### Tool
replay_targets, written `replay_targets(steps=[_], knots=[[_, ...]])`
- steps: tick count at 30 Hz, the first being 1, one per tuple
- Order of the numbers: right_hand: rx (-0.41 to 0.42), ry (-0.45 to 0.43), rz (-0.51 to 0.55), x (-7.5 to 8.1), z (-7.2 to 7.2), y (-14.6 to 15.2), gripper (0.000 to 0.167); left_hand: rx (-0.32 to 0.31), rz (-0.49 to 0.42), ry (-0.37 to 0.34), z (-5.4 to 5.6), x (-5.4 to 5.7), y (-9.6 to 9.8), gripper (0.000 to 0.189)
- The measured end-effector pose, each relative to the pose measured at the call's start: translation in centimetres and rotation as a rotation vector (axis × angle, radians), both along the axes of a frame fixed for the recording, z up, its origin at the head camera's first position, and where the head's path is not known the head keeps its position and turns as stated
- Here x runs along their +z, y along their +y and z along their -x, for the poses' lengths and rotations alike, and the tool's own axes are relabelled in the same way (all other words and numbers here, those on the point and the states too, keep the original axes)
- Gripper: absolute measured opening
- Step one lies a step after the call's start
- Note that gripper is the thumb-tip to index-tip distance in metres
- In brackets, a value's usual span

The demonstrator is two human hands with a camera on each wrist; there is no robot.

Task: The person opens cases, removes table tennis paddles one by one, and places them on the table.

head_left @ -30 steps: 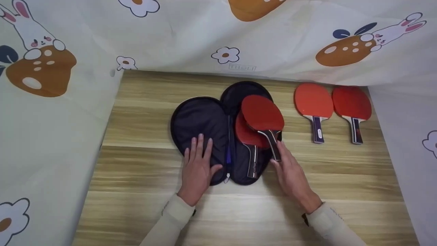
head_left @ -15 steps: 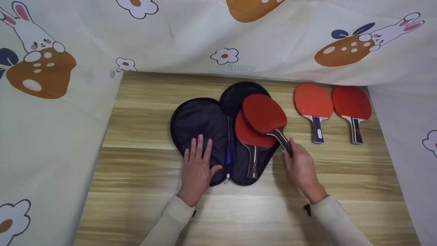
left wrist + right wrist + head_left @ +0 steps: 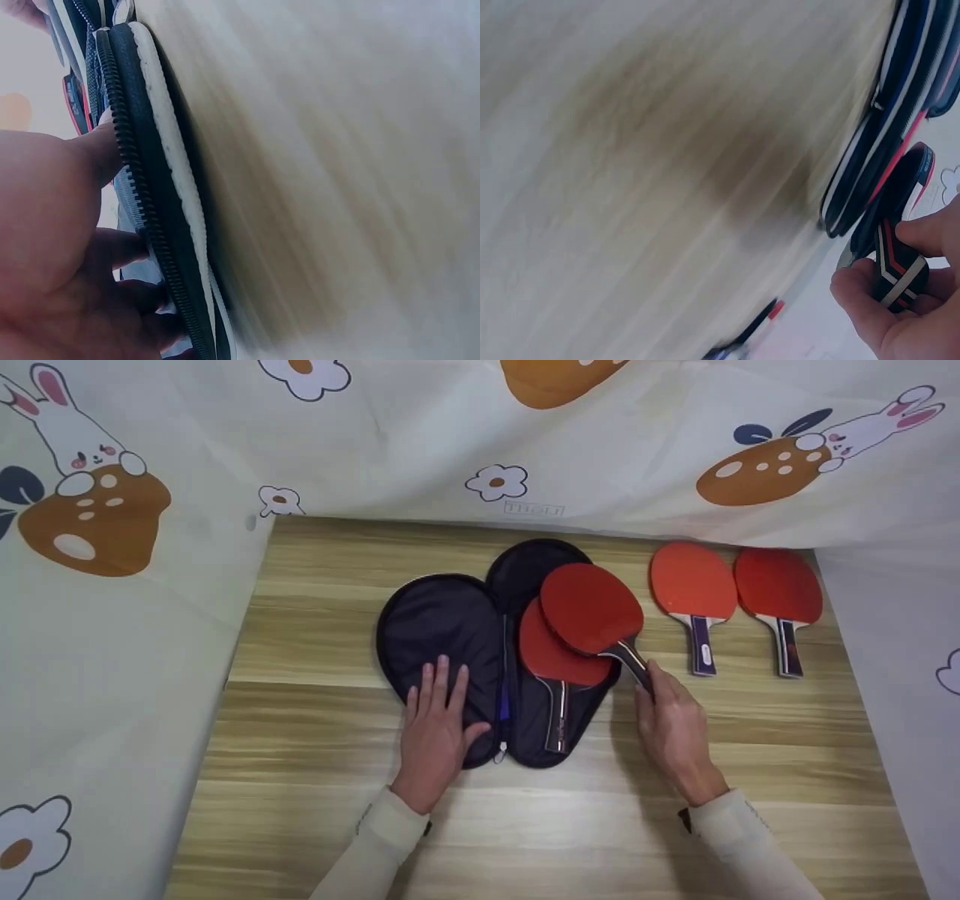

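A dark zippered paddle case [image 3: 439, 619] lies unfolded on the wood-grain table. My left hand [image 3: 433, 727] rests flat on its left half with the fingers spread; in the left wrist view the case's zipper teeth [image 3: 135, 172] run beside the thumb. One red table tennis paddle [image 3: 544, 652] lies on the right half, handle toward me. Above it, partly covering it, is a second red table tennis paddle [image 3: 592, 607], tilted. My right hand [image 3: 679, 731] grips the end of its handle, and the right wrist view shows thumb and fingers around the handle [image 3: 896, 266].
Two more red paddles lie side by side at the back right, one lighter [image 3: 694, 581] and one darker [image 3: 780, 585], handles toward me. A patterned cloth [image 3: 390, 450] hangs behind the table [image 3: 315, 795] and along both sides.
My right hand has closed its grip on the upper paddle's handle and moved right, swinging the handle that way and shifting the blade slightly right. The left hand stays put.
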State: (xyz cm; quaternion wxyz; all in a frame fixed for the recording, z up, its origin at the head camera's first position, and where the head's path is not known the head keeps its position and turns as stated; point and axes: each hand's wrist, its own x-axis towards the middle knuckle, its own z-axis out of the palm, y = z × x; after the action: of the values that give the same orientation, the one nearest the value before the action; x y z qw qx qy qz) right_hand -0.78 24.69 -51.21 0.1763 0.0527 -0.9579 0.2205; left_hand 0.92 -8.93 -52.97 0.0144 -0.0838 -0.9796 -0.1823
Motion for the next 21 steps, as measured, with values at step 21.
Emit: replay_targets(steps=[21], knots=[[-0.291, -0.028, -0.053, 4.1, 2.4, 11.6, 0.039, 0.000, 0.018, 0.014, -0.1, 0.1, -0.1, 0.086]])
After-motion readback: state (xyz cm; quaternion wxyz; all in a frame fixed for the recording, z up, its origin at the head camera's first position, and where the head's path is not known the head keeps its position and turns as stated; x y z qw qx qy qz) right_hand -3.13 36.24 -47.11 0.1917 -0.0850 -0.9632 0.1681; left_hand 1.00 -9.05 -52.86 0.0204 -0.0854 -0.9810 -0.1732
